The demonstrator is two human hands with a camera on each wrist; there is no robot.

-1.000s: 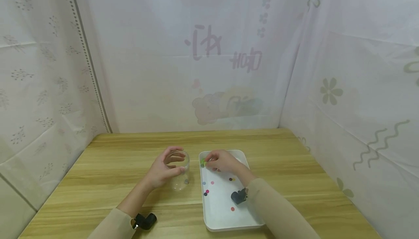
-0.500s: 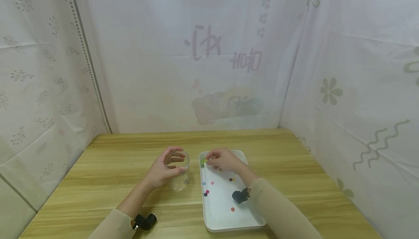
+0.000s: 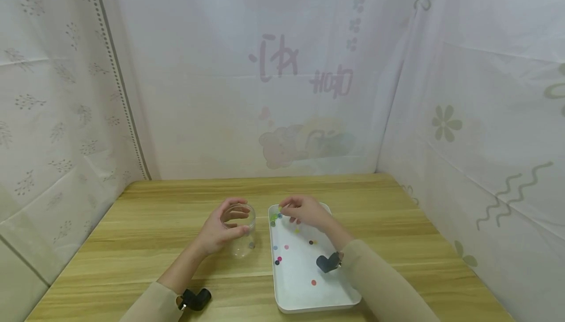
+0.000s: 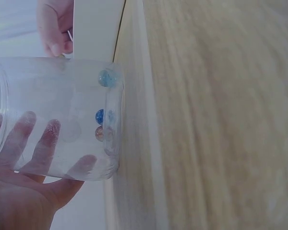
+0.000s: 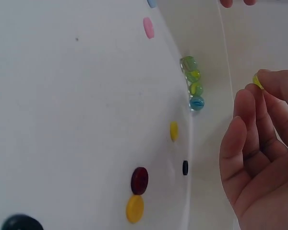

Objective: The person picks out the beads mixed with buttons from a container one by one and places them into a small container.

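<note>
My left hand (image 3: pixel 217 231) grips a clear jar (image 3: pixel 241 249) near its rim; it stands upright on the table left of the tray. In the left wrist view several glass marbles (image 4: pixel 107 77) lie at its bottom. My right hand (image 3: pixel 304 210) is above the far left corner of the white tray (image 3: pixel 282 307). Its thumb and index finger pinch a small yellow button-like disc (image 5: pixel 258 82), partly hidden by the fingertips. Below that hand, green and blue marbles (image 5: pixel 196 89) sit in a row along the tray wall.
Loose button-like discs lie about the tray: pink (image 5: pixel 149 28), yellow (image 5: pixel 174 131), dark red (image 5: pixel 139 180), orange-yellow (image 5: pixel 135 209) and black (image 5: pixel 185 167). A reddish disc (image 3: pixel 314 283) is near its front. Patterned curtains (image 3: pixel 212 77) stand behind and beside the wooden table (image 3: pixel 198 189).
My right hand has lifted slightly up and away from the tray corner, carrying the yellow disc and uncovering more of the marbles. My left hand and the jar have stayed still.
</note>
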